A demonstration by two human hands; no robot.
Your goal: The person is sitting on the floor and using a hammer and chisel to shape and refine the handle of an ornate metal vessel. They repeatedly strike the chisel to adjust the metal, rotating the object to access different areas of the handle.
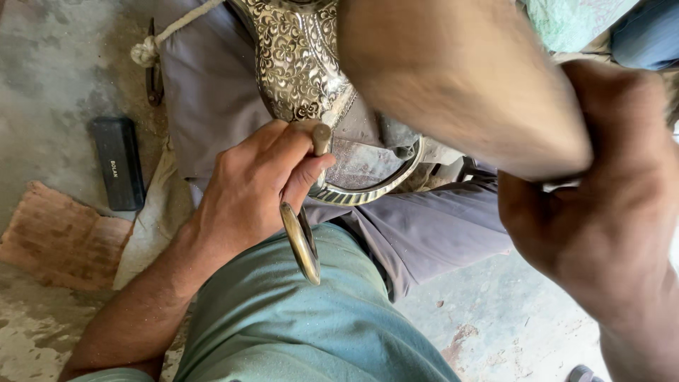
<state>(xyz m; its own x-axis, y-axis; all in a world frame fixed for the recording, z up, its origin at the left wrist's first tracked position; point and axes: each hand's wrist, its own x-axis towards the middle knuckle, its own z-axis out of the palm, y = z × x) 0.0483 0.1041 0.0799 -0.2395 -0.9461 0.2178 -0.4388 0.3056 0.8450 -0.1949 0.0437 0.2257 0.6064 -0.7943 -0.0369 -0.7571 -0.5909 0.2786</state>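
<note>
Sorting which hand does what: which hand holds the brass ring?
The left hand grips the brass ring against the vessel; the right hand is raised and blurred.

Floral-engraved silvery vessel [297,60], black case [119,163]

Head view, close, straight down.

Left hand [251,187] low at centre, forearm running in from bottom left, wrist straight. Fingers curled, thumb pressed against forefinger, grip closed tight. Right hand [601,212] at right edge, near the camera, blurred, knuckles up, fingers folded into a fist-like grip. Right forearm crosses top of view diagonally. Both arms bare.
</note>
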